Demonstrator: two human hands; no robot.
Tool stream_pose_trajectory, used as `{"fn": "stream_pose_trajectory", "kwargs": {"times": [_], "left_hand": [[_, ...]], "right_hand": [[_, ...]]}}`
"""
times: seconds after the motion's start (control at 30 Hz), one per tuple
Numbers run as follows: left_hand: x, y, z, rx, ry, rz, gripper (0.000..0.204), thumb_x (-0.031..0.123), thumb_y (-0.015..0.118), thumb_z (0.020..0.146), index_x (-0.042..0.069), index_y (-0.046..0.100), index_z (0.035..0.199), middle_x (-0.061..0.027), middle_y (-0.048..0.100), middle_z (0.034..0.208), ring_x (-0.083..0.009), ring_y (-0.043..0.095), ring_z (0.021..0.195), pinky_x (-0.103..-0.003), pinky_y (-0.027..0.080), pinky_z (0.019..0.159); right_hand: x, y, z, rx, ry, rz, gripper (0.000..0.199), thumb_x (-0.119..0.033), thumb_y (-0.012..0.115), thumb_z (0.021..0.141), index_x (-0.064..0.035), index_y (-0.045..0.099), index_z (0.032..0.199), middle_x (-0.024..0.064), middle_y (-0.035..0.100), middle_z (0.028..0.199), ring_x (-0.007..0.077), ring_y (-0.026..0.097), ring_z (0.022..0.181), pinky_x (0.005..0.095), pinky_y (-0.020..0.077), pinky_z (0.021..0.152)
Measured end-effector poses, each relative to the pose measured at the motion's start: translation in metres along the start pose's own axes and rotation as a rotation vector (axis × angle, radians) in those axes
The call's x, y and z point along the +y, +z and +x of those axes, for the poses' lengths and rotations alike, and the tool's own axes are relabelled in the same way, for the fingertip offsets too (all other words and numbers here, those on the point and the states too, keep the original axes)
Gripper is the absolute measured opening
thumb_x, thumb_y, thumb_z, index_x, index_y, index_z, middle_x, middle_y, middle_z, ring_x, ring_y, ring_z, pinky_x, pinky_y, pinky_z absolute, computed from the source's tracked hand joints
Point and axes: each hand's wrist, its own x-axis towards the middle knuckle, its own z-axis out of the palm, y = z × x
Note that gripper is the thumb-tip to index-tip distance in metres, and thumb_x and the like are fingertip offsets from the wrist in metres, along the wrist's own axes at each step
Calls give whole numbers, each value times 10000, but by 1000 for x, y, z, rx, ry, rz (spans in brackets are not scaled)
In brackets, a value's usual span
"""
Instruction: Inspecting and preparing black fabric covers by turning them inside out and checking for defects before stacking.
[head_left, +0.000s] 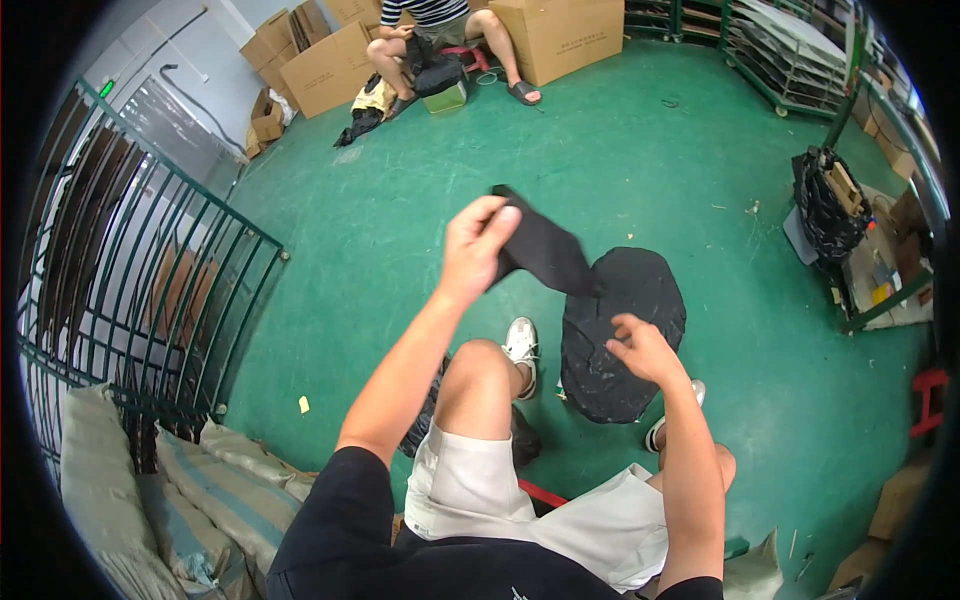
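My left hand [480, 240] is raised in front of me and closed on one end of a flat black piece of cloth-like material [545, 245]. The piece hangs slantwise down to the right, its lower tip slightly blurred in front of a rounded black-covered bundle [625, 335]. This bundle stands on the floor between my feet, its top creased like a plastic sheet; what lies under the cover is hidden. Over the bundle's right side hovers my right hand [645, 350], its fingers loosely bent and apart, with nothing visible in them.
Green barred racks [240, 240] stand at left, above woven sacks [215, 480]. Another person [430, 20] sits at the back beside cardboard boxes [560, 40] and a dark-covered box. At right are a black bag [830, 215] with scraps and a wheeled rack [790, 60].
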Motion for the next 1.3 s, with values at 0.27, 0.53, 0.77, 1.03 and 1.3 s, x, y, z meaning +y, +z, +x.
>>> {"fn": "stream_pose_trajectory", "kwargs": {"times": [0.27, 0.53, 0.77, 1.03, 1.3], "left_hand": [[-71, 104, 6, -236, -193, -334, 157, 164, 671, 946, 31, 648, 866, 33, 639, 815, -32, 534, 731, -224, 449, 681], [-111, 108, -19, -220, -434, -432, 169, 193, 626, 973, 65, 623, 863, 47, 623, 816, -36, 527, 746, -219, 436, 711], [-106, 110, -15, -78, -403, -282, 155, 189, 656, 945, 42, 664, 896, 48, 616, 820, -44, 520, 764, -223, 425, 720], [-108, 92, 7, 195, -423, -390, 146, 180, 666, 937, 36, 684, 954, -11, 687, 889, -99, 614, 804, -252, 477, 775], [-116, 82, 12, 162, -412, -391, 85, 128, 695, 914, 48, 671, 927, 3, 674, 862, -78, 592, 776, -238, 467, 752]], "right_hand": [[17, -36, 6, 509, 140, 1019, 847, -6, 615, 832, -59, 135, 1528, 138, 522, 1305, 253, 568, 1134, 372, 510, 891], [34, -38, 14, 867, -84, 936, 745, 74, 584, 812, -77, 298, 1484, 122, 496, 1375, 230, 521, 1195, 343, 456, 960], [31, -33, 12, 817, -1, 407, 306, -29, 642, 809, 34, 590, 1104, 170, 687, 986, 220, 645, 930, 331, 486, 827], [15, -43, -3, 653, 373, 304, 324, -231, 771, 739, 29, 669, 904, 144, 647, 786, 225, 610, 653, 346, 480, 636], [24, -34, 5, 463, 88, 973, 339, -120, 691, 775, 17, 615, 1076, 86, 631, 986, 202, 605, 935, 325, 472, 866]]}}
